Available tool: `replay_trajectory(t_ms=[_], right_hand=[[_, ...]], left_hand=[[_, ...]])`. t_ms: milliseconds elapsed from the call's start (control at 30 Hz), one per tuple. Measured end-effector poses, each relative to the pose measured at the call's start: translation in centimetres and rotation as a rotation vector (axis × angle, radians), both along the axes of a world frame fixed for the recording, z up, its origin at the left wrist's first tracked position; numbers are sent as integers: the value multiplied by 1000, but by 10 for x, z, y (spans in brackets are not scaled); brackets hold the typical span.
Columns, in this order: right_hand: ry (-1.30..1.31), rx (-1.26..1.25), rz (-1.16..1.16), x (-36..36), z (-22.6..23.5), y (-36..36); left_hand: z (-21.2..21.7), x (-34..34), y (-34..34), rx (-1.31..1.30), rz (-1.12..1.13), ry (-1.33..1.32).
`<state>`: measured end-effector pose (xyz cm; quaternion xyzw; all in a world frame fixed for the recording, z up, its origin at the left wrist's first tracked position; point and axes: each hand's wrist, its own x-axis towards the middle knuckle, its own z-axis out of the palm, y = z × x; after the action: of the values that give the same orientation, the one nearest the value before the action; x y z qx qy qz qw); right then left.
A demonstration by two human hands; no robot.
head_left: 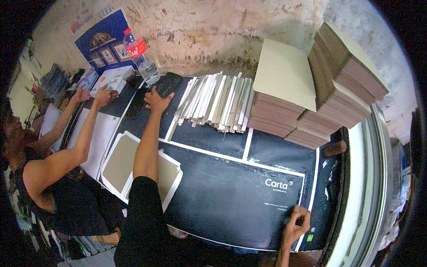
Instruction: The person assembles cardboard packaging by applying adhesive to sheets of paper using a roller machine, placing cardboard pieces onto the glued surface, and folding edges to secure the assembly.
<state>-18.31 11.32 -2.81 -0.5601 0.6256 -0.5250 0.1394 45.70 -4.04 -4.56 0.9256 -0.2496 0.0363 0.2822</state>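
My left arm in a black sleeve reaches far across the table. My left hand (155,100) lies flat with fingers spread on the dark top, just short of a black phone (169,82). My right hand (297,223) rests with curled fingers on the lower right corner of a large black sheet (222,196) edged in white. Whether it pinches the sheet is unclear. Tan boards on white paper (119,161) lie beside and partly under my left forearm.
A co-worker at the left stretches both hands (104,95) toward a white box (111,81). A plastic bottle with a red label (142,58) stands at the back. White and grey strips (218,103) and tall stacks of brown boards (284,107) fill the far right.
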Motion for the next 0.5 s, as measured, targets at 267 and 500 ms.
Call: replay_trajectory(t_ms=[267, 500], right_hand=[[-4, 219, 71, 5, 7, 3], [-41, 140, 291, -16, -1, 3]], left_hand=[[22, -5, 17, -296, 40, -127], [109, -215, 40, -1141, -249, 41]])
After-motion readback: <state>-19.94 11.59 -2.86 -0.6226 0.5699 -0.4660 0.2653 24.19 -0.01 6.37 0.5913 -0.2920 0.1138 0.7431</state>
